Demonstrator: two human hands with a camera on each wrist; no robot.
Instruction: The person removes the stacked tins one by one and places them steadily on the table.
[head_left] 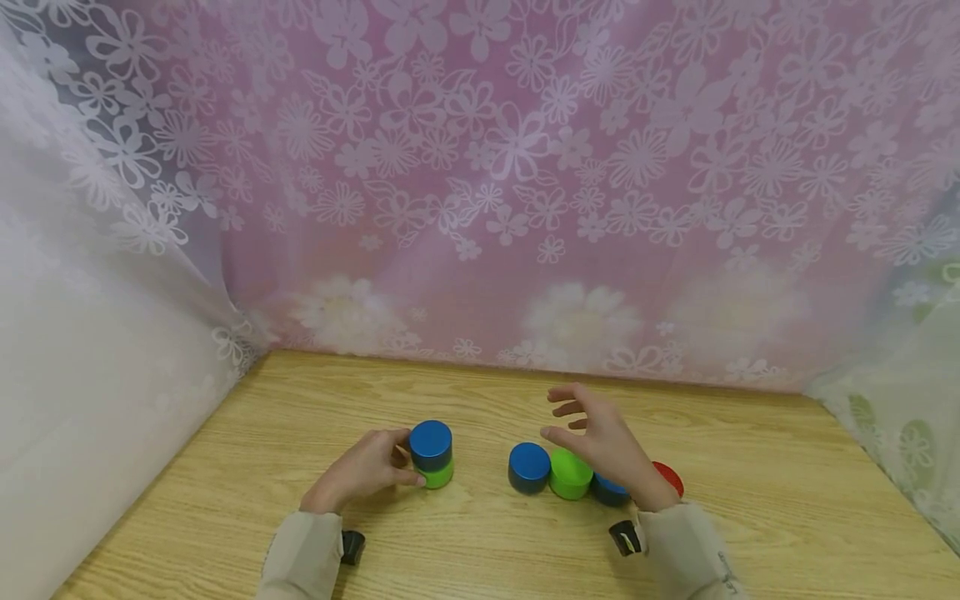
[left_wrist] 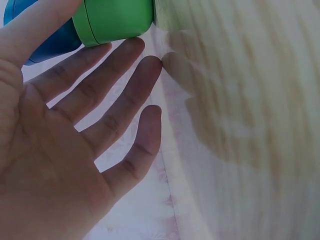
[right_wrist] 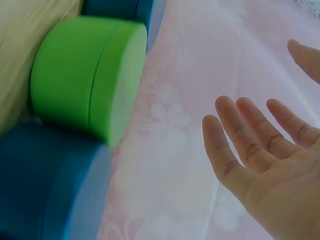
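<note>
My left hand is at a stack of two round lidded tins, a blue tin on top of a green tin. Its thumb is at the near side of the green tin and its index and middle fingertips meet the far side; the other fingers stay spread apart. Above a row of similar tins hovers my right hand, fingers parted and holding nothing. Below it are a blue tin, a green tin and another blue tin, the last partly hidden by the wrist.
A red tin ends the row on the right, partly covered by my right forearm. All stand on a wood-grain table. A pink flowered cloth hangs behind it, with pale cloths at both sides.
</note>
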